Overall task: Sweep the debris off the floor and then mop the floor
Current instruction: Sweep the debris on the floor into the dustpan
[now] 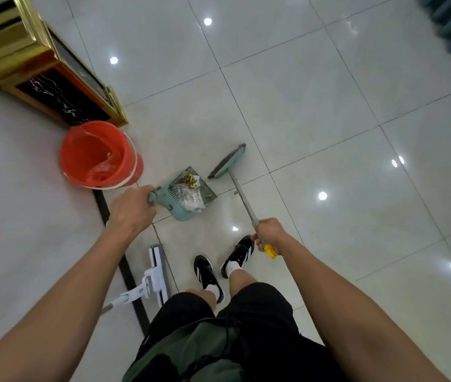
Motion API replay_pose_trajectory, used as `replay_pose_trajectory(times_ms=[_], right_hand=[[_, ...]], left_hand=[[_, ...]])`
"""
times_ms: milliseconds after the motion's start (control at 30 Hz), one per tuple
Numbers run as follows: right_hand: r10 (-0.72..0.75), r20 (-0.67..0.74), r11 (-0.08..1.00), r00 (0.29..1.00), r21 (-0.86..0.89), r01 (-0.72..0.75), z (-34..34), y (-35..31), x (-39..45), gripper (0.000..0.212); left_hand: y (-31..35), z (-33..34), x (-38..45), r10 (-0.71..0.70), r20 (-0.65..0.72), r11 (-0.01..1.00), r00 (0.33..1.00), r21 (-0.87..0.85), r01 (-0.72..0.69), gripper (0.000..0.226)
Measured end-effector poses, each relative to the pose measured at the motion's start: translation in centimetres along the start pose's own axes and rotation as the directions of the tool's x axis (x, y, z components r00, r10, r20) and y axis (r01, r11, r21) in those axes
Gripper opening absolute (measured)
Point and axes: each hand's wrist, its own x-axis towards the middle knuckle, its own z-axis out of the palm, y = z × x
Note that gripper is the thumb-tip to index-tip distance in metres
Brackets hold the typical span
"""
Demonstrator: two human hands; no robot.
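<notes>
Bucket (pixel 98 154): left of the dustpan (pixel 184 198), just before the cabinet (pixel 45 73).
Debris (pixel 189 191): in the dustpan.
Broom (pixel 229 164): head right of the dustpan, on the floor (pixel 329 119).
Mop (pixel 156 274): on the floor, left of the shoes (pixel 223 267), behind the dustpan.

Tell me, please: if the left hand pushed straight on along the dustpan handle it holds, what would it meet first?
Probably the dustpan itself, with its debris, since the left hand grips its handle. Beyond lies bare floor; depth is uncertain.
</notes>
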Motion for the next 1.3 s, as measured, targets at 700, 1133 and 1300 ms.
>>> replay_pose_trajectory(times_ms=[700, 1133, 1300], right_hand=[[-0.250, -0.193, 0.897, 0.949, -0.415, 0.152, -4.3, 8.2, -7.9, 0.043], [-0.333, -0.048, 0.592, 0.942, -0.788, 0.169, -13.8, 3.4, -4.7, 0.034], [-0.382, -0.029, 0.430, 0.924, -0.891, 0.150, -18.8, 2.1, -3.4, 0.030]], left_hand=[[-1.8, 1.8, -3.2, 0.132, 0.002, 0.991, 0.991, -0.018, -0.132, 0.017], [3.8, 4.2, -6.4, -0.025, -0.038, 1.000, 0.999, 0.007, 0.025, 0.016], [8.3, 5.5, -7.9, -0.092, -0.045, 0.994, 0.995, 0.057, 0.094, 0.019]])
